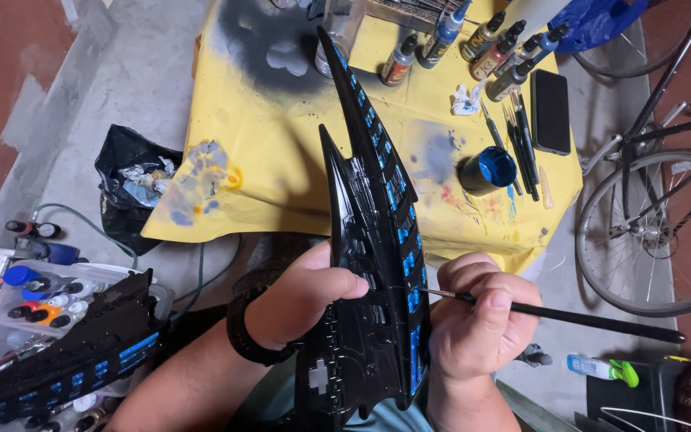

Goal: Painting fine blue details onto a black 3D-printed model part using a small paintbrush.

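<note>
I see my left hand [307, 294] wrapped around the near end of a long black spaceship model [373, 264], thumb lying across its hull, so that hand is closed on the model. The model rises off my lap and its pointed tip reaches over the near edge of the tabletop [281, 160], which is covered in a yellow, paint-stained sheet. Rows of small blue panels run along the model's right flank. My right hand [477, 320] pinches a thin black paintbrush [569, 318] between thumb and fingers, the bristle end touching the model's right edge beside the blue panels, the handle pointing out to the right.

On the tabletop near its right edge stands an open jar of blue paint [488, 170], with a bundle of spare brushes [517, 144] just beside it and a dark phone [551, 110] further right. A row of paint dropper bottles [481, 44] lies along the far edge. On the floor at lower left rests a second black model part [73, 352] with blue panels, lying over a tray of bottles. A bicycle wheel [653, 232] stands to the right.
</note>
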